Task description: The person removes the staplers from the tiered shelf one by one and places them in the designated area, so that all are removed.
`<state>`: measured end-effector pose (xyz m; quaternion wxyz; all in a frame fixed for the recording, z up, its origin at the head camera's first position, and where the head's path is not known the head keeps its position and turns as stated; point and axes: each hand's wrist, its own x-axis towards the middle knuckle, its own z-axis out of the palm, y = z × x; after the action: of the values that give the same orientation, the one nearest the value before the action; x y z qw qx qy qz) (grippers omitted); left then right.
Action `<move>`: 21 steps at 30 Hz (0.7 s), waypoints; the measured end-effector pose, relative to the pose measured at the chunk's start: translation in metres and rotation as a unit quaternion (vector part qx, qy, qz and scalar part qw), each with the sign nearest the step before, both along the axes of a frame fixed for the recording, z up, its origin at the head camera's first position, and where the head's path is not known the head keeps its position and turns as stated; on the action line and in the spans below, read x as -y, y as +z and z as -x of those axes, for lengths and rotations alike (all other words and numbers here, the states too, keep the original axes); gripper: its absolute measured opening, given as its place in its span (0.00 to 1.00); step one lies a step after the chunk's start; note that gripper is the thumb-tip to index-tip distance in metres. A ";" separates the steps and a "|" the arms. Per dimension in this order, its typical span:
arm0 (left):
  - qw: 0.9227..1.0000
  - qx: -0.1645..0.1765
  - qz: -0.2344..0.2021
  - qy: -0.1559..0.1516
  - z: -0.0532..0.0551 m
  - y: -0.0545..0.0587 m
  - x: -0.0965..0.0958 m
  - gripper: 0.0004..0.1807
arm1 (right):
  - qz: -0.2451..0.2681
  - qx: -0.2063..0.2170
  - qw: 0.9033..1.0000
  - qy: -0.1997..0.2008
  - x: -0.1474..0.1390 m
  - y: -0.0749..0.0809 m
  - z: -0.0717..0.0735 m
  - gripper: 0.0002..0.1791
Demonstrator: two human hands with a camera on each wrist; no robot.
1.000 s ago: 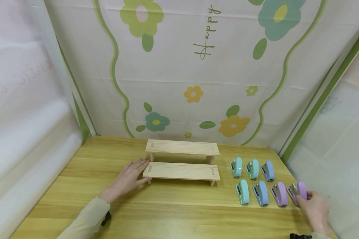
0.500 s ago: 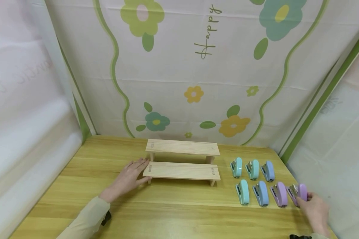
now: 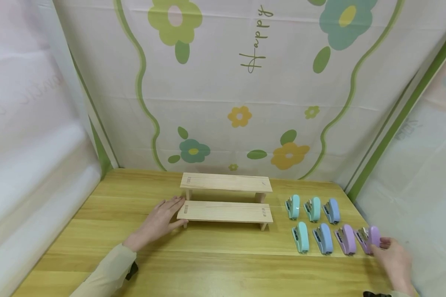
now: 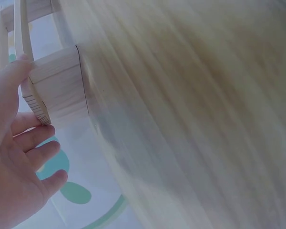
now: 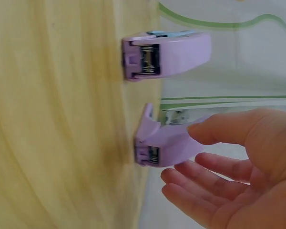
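Observation:
My left hand (image 3: 160, 222) rests against the left end of a two-step wooden stand (image 3: 224, 212). Its thumb lies along the front edge of the lower step; the left wrist view shows the fingertips at the board's end (image 4: 35, 102). On the far right, my right hand (image 3: 394, 260) is around the top of a purple stapler (image 3: 373, 237) with loosely extended fingers. In the right wrist view, the thumb overlaps this stapler (image 5: 174, 143) and the fingertips lie along its lower side. The stapler stands on the table, its top part raised from its base.
Another purple stapler (image 3: 347, 239) and a blue one (image 3: 325, 238) stand to its left, with a mint stapler (image 3: 302, 237) ending that row. Behind stand two more mint staplers and a blue stapler (image 3: 333, 211). Fabric walls (image 3: 223, 82) enclose the wooden table (image 3: 223, 264).
My right hand has shifted slightly right, its thumb and fingers loosening around the purple stapler. The left hand stays at the stand, and the staplers keep their places.

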<state>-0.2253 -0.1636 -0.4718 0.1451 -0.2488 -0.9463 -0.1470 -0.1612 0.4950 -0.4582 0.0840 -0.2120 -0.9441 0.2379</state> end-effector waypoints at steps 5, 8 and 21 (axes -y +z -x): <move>1.000 -0.004 -0.001 0.000 0.001 -0.001 0.001 0.41 | -0.010 -0.025 1.000 0.002 0.007 0.009 -0.005 0.29; 1.000 -0.001 -0.001 0.003 0.001 -0.001 0.001 0.42 | -0.027 -0.047 0.998 0.006 0.014 0.016 -0.007 0.29; 0.999 0.020 -0.041 0.004 0.006 0.018 0.011 0.42 | -0.086 -0.130 0.984 0.087 0.083 0.052 0.000 0.23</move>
<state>-0.2317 -0.1748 -0.4538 0.1367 -0.2356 -0.9433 -0.1896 -0.1617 0.4121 -0.4062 0.2030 -0.0885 -0.9568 0.1882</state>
